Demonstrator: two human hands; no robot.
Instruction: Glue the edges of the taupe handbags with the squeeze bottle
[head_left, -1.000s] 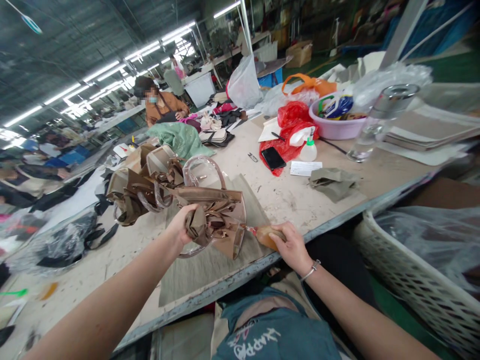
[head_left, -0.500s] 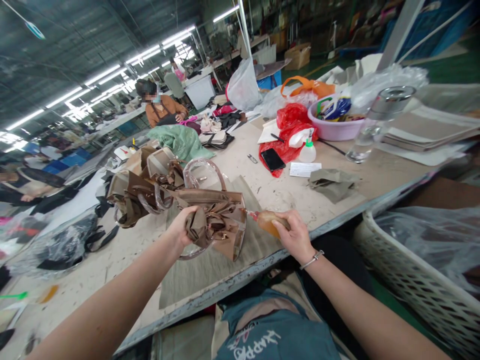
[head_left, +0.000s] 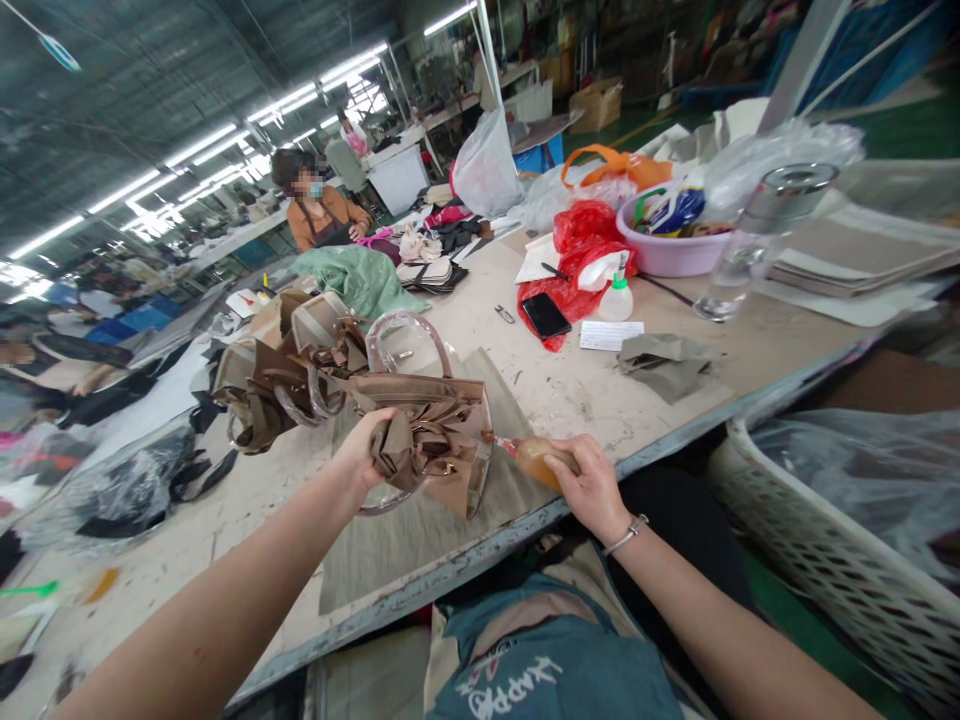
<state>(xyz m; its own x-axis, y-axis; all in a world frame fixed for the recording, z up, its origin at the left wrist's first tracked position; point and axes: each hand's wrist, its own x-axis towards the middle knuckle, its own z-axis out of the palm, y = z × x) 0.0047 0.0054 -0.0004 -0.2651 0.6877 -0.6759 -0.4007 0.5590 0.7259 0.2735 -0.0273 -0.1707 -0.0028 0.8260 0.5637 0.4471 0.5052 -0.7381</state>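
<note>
A brown handbag (head_left: 459, 490) with plastic-wrapped handles lies on its side on a grey-green sheet (head_left: 375, 560) at the table's front. My left hand (head_left: 369, 452) is closed on the bag's bunched olive-brown lining at its left end. In my right hand (head_left: 589, 482) is a squeeze bottle of amber glue (head_left: 538, 462), tilted so that its reddish nozzle points left. The nozzle tip is at the bag's right edge; whether it touches cannot be made out. Further brown bags (head_left: 281, 385) stand just behind and left.
Behind lie a phone (head_left: 546, 315) on a red plastic bag (head_left: 581, 235), a green-capped bottle (head_left: 616, 300), a lilac basin (head_left: 667, 255) and a clear tumbler (head_left: 739, 270). A white plastic basket (head_left: 832, 540) stands at right. A co-worker (head_left: 322, 215) sits across the table.
The glue bottle has shifted slightly, its nozzle still at the bag's right edge. My left hand keeps its hold on the lining; the bag has hardly moved.
</note>
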